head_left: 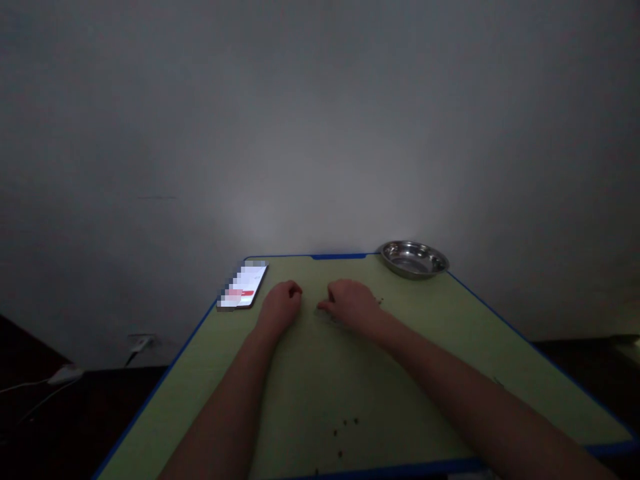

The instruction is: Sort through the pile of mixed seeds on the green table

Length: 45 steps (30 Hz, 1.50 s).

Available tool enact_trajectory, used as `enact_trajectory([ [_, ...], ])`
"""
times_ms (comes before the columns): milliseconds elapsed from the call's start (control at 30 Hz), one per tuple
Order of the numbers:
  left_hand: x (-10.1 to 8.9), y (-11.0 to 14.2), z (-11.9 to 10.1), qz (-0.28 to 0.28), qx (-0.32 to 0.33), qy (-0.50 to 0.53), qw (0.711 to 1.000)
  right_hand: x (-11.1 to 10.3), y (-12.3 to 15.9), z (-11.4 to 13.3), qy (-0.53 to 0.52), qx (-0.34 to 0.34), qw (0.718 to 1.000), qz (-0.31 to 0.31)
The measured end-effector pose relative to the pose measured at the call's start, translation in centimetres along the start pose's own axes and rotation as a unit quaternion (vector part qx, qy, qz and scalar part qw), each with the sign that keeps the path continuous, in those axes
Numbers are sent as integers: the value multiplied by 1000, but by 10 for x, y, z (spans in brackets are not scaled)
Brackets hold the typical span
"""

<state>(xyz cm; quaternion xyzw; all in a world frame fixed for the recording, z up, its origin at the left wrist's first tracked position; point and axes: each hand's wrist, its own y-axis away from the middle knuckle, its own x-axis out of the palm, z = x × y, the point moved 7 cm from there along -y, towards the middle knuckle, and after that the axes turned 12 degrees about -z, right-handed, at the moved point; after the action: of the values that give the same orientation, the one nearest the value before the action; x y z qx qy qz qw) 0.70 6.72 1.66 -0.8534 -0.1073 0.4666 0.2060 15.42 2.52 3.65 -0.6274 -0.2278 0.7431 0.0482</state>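
My left hand (281,309) rests on the green table (300,393) with its fingers curled in. Whatever it may hold is hidden. A short gap to the right, my right hand (353,301) is closed too, thumb and fingers pointing left. Under its thumb side lies a faint, see-through flat thing (325,316), too dim to name. I cannot tell whether the fingers grip it. Just beyond the right hand's knuckles are a few tiny brownish bits (381,301).
A phone (249,283) with a lit screen lies at the far left. The shiny metal bowl (414,260) stands at the far right corner. Several small dark bits (345,423) are scattered near the front edge. Blue trim borders the table, and a pale wall (320,133) rises behind.
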Motion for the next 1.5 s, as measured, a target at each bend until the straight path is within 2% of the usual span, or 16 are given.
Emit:
enact_trajectory([
  [167, 1, 1, 0, -6, 1, -1, 1000, -4, 2, -15, 8, 23, 1000, 11],
  [267, 2, 2, -2, -6, 6, -5, 1000, -5, 13, -11, -3, 6, 1000, 27],
  [433, 1, 2, -3, -6, 8, -15, 1000, -11, 40, 30, -66, -94, 992, 61],
  [600, 0, 3, -5, -10, 7, -12, 1000, -24, 66, 74, -140, -197, 967, 74],
  [767, 0, 2, -5, -13, 10, -6, 1000, -30, 84, 93, -168, -247, 949, 105],
  [1133, 1, 2, -2, -15, 5, -3, 1000, -30, 100, 89, -213, -262, 928, 159],
  [1500, -4, 9, -4, -20, 25, -18, 999, -28, 104, 69, -223, -234, 936, 142],
])
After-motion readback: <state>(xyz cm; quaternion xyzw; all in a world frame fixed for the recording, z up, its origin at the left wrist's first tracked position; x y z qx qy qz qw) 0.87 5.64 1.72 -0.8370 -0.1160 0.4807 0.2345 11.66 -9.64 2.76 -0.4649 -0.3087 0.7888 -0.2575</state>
